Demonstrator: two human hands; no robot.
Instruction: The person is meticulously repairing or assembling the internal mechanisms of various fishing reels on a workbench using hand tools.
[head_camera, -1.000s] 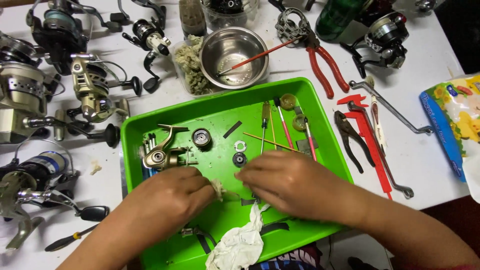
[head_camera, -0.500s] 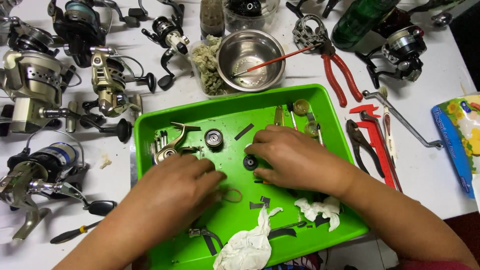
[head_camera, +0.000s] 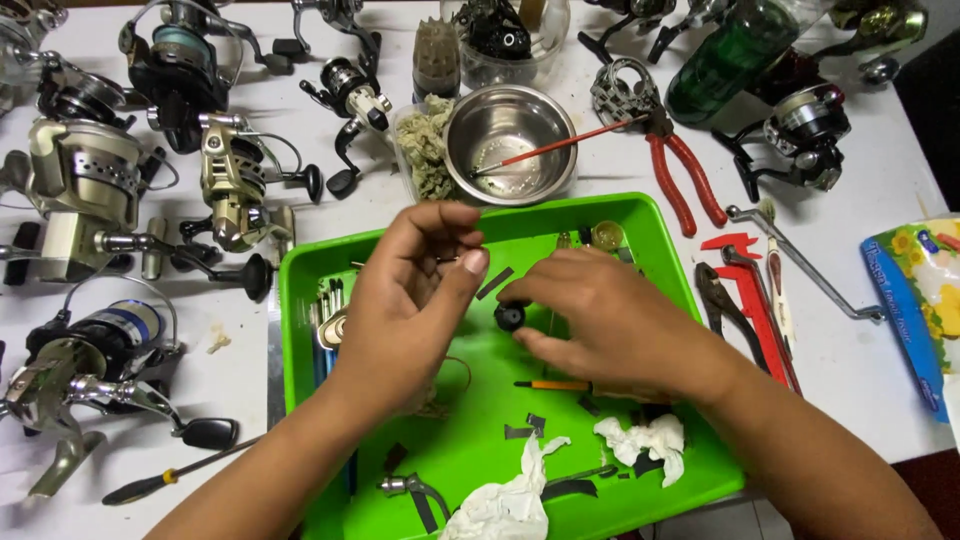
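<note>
A bright green tray (head_camera: 655, 250) lies on the white table, littered with small fishing-reel parts. My right hand (head_camera: 610, 320) rests low over the tray's middle, its fingertips pinching a small round black part (head_camera: 510, 317). My left hand (head_camera: 415, 285) is raised above the tray's left half, thumb and fingers closed around a tiny thin metal piece (head_camera: 447, 259) that barely shows. Beneath that hand a partly stripped reel body (head_camera: 333, 325) is mostly hidden. An orange-handled tool (head_camera: 552, 385) lies under my right hand.
Several spinning reels (head_camera: 90, 190) crowd the table's left side. Behind the tray stands a steel bowl (head_camera: 510, 140) with a red stick, beside red-handled pliers (head_camera: 680, 175). Red tools (head_camera: 755, 300) lie right of the tray. Crumpled white tissue (head_camera: 510, 495) lies at the tray's front.
My left hand has lifted off the tray floor with a tiny piece pinched. My right hand has shifted onto the small black round part. The view has moved closer.
</note>
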